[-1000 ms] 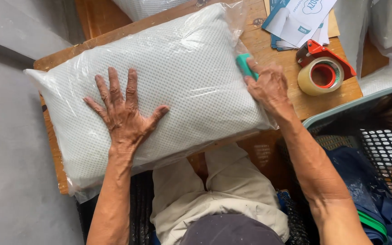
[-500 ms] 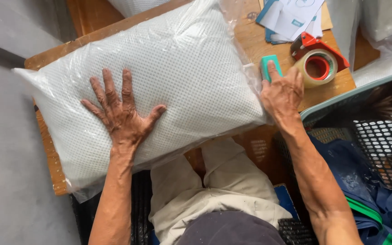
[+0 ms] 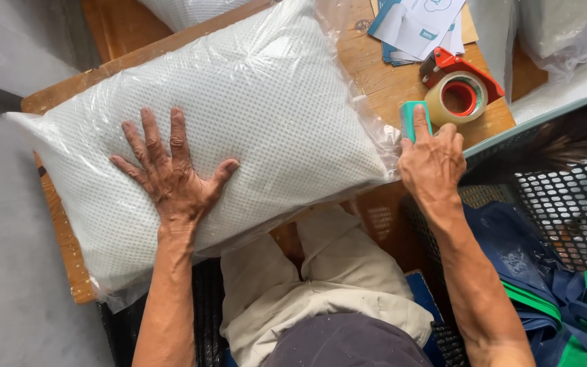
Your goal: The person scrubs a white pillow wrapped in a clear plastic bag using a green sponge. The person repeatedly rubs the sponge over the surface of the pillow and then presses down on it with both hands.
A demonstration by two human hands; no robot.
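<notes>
pillow (image 3: 239, 115) fills table (image 3: 382, 75) – right blocked: tape dispenser (image 3: 460, 92) | basket (image 3: 545, 177)

Bagged pillow and printed cards on the tabletop

A white dotted pillow in a clear plastic bag (image 3: 239, 115) is lying across the tabletop (image 3: 382, 75); blue-and-white printed cards (image 3: 419, 27) are sitting at the far edge.

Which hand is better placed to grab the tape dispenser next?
Probably the right hand: it is on the green handle of the tape dispenser. The left hand lies spread flat on the bagged pillow, farther away.
</notes>
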